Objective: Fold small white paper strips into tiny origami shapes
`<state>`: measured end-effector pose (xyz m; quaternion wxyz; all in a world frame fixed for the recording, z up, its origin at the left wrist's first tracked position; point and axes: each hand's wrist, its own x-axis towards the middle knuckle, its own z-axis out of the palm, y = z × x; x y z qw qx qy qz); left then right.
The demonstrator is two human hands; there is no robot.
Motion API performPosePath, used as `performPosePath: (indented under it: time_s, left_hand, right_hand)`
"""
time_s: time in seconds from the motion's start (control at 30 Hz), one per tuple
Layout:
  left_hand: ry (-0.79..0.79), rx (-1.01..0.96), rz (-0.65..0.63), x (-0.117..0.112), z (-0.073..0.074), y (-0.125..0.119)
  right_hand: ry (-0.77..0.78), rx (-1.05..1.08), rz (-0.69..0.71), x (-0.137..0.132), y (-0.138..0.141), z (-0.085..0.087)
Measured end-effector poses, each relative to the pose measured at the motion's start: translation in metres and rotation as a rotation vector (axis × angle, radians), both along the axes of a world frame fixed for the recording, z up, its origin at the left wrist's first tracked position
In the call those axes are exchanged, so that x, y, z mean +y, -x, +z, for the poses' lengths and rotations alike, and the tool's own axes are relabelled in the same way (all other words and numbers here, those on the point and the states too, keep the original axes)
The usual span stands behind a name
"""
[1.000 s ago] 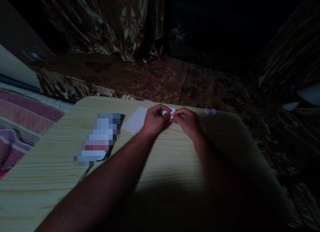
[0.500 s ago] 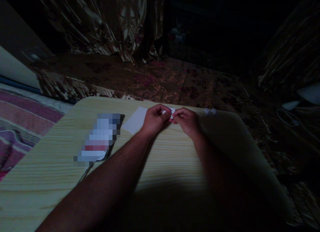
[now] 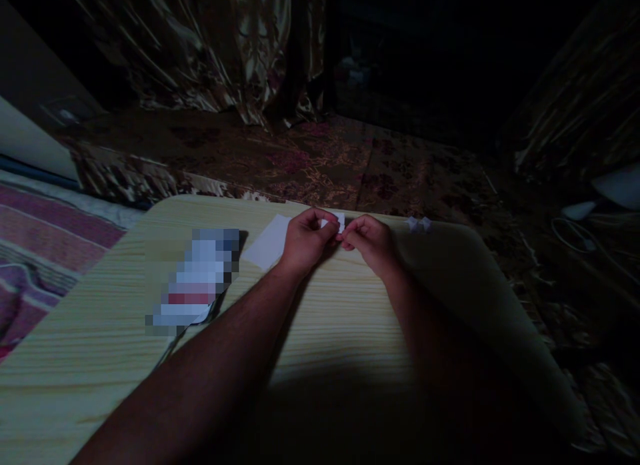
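Note:
Both of my hands meet near the far edge of a light wooden table [image 3: 325, 331]. My left hand [image 3: 304, 241] and my right hand [image 3: 367, 243] are closed in a pinch on a small white piece of paper [image 3: 339, 220] held between them just above the tabletop. A flat white sheet of paper [image 3: 266, 243] lies on the table right beside my left hand. Most of the small piece is hidden by my fingers.
A blurred-out rectangular object [image 3: 197, 281] lies on the table's left part. Two small white folded paper bits [image 3: 419, 223] sit near the far right edge. Patterned fabric [image 3: 310, 158] covers the floor beyond; a striped rug [image 3: 45, 238] lies at left. The room is dark.
My hands have barely shifted; my fingers have worked the small paper slightly, so less of it shows above my fingers now.

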<state>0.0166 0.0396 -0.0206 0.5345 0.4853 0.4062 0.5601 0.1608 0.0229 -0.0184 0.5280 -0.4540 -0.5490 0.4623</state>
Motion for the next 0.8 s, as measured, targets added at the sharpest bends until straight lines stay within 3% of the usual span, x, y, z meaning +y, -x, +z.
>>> performPosePath:
  time_s: [0.53, 0.8]
  left_hand:
    - [-0.247, 0.176, 0.051, 0.000, -0.006, 0.000]
    - [-0.255, 0.177, 0.043, -0.001, -0.008, -0.001]
  right_hand:
    - [-0.011, -0.052, -0.039, 0.009, -0.006, -0.011]
    - [-0.012, -0.027, -0.046, 0.008, -0.004, -0.007]
